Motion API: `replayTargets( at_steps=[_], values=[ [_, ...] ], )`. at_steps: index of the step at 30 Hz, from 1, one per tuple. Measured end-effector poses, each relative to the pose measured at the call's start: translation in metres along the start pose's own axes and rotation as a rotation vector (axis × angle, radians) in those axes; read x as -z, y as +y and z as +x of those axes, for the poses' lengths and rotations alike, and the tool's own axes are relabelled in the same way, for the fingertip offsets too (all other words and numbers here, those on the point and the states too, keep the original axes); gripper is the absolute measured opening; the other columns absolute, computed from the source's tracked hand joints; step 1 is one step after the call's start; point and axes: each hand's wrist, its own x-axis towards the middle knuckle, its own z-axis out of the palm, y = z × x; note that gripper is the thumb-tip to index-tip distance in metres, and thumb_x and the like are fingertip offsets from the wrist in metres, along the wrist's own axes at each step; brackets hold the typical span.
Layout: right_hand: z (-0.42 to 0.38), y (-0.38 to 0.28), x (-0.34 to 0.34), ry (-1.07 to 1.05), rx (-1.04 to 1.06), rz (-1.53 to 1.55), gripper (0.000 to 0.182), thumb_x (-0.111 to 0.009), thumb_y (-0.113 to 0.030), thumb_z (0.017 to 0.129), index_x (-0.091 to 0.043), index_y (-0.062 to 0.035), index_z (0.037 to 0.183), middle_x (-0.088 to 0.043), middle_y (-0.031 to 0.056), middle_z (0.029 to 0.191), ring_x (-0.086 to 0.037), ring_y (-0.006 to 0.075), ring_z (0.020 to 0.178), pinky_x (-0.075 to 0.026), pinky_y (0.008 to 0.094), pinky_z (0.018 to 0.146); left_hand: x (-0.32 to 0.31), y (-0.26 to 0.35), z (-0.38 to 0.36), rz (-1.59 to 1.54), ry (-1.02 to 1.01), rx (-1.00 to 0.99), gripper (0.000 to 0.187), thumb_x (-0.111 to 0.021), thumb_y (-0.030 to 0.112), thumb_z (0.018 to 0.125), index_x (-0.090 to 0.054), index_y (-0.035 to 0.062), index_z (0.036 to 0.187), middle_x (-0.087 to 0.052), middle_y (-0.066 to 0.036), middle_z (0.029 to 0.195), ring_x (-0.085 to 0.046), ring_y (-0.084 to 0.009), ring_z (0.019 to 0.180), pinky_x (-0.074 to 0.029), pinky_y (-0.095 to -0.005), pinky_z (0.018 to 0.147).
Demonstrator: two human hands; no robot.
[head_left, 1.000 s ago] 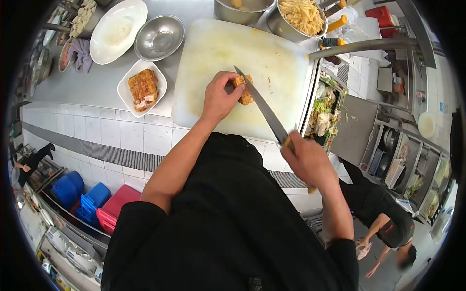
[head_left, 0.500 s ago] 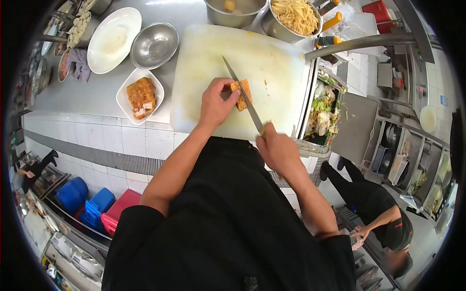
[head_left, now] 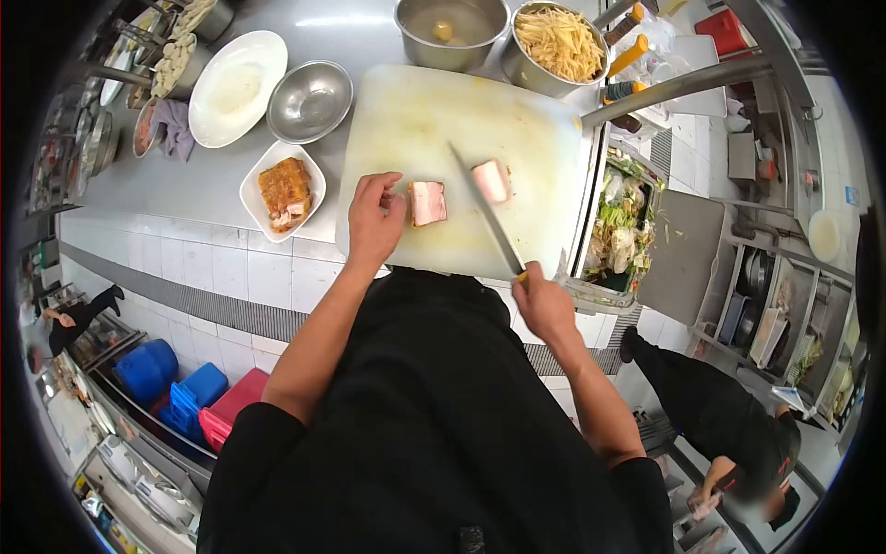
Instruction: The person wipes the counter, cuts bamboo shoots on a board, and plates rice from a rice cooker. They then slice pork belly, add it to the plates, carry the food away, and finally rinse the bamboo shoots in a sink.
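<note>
On the white cutting board (head_left: 461, 102) lie two pieces of crisp-skinned pork belly, cut faces up. The left pork piece (head_left: 427, 203) is just beside my left hand (head_left: 377, 220), whose fingers are apart and hold nothing. The right pork piece (head_left: 492, 181), slightly blurred, sits on the far side of the blade. My right hand (head_left: 544, 300) grips the handle of a long kitchen knife (head_left: 489, 217), its blade pointing up and left between the two pieces. A larger chunk of roast pork (head_left: 284, 189) rests in a white square bowl (head_left: 317, 205) left of the board.
Behind the board stand a pot of liquid (head_left: 452, 51) and a pot of pale yellow strips (head_left: 558, 42). A steel bowl (head_left: 310, 102) and white oval plate (head_left: 238, 90) are at left. A scrap bin (head_left: 616, 217) adjoins the board's right. A co-worker (head_left: 729, 415) stands lower right.
The pork under the knife is now two separate pieces with pale cut faces showing. My left hand has let go and moved left; the knife has shifted right and toward me.
</note>
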Motion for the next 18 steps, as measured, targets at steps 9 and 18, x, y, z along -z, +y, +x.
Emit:
replayTargets(
  at_steps=[9,18],
  values=[
    [0.026,-0.011,0.025,0.124,-0.038,0.146,0.033,-0.057,-0.029,0.096,-0.05,-0.0023,0.116,-0.065,0.0285,0.074,-0.064,0.0495,0.071,-0.049,0.0585,0.066,-0.034,0.023,0.017,0.697,-0.095,-0.51,0.038,-0.064,0.008,0.081,-0.062,0.0111,0.119,-0.052,-0.012,0.121,-0.053,-0.0329,0.111,-0.043,-0.0466,0.091],
    [0.022,-0.009,0.018,0.13,-0.011,0.196,0.035,-0.057,-0.028,0.097,-0.049,-0.0035,0.12,-0.066,0.0268,0.074,-0.064,0.0488,0.07,-0.048,0.0571,0.064,-0.03,0.024,0.006,0.306,-0.206,-0.481,0.036,-0.062,0.009,0.086,-0.059,0.006,0.122,-0.065,-0.013,0.111,-0.061,-0.0323,0.102,-0.048,-0.0436,0.088]
  ],
)
